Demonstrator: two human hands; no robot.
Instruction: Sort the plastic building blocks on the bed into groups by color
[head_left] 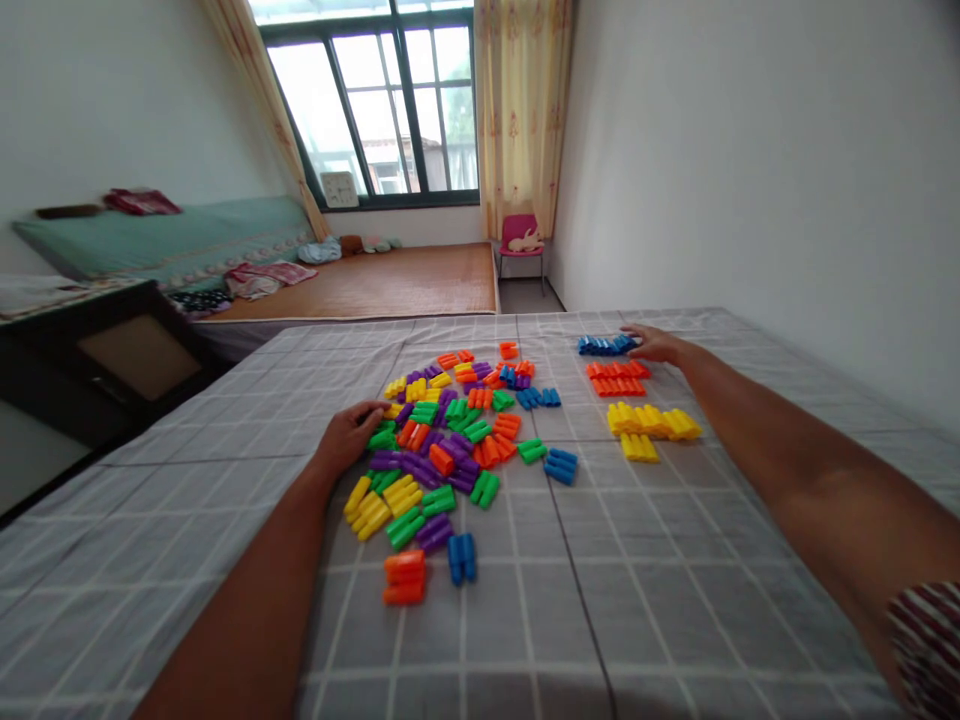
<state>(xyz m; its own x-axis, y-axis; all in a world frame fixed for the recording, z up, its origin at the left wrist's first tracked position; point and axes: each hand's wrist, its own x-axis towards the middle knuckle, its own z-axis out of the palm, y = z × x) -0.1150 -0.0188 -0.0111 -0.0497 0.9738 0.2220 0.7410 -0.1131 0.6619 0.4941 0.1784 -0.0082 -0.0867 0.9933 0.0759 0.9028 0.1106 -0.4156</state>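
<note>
A mixed pile of orange, green, yellow, blue and purple plastic pieces [450,440] lies on a grey checked cloth [510,620]. At the pile's left edge my left hand [351,432] rests with its fingertips by a yellow piece [393,411]; whether it grips anything is unclear. To the right, pieces lie grouped by colour: a blue row [604,346] farthest away, orange pieces [617,379] nearer, then yellow pieces [652,422]. My right hand [651,343] is at the right end of the blue row, fingers curved round the end piece.
Loose blue pieces [561,466] and an orange piece [405,577] lie around the pile's right and near sides. Beyond the cloth are a bed [420,280], a pink chair [520,232] and a window. A dark cabinet [135,360] stands at the left, a white wall at the right.
</note>
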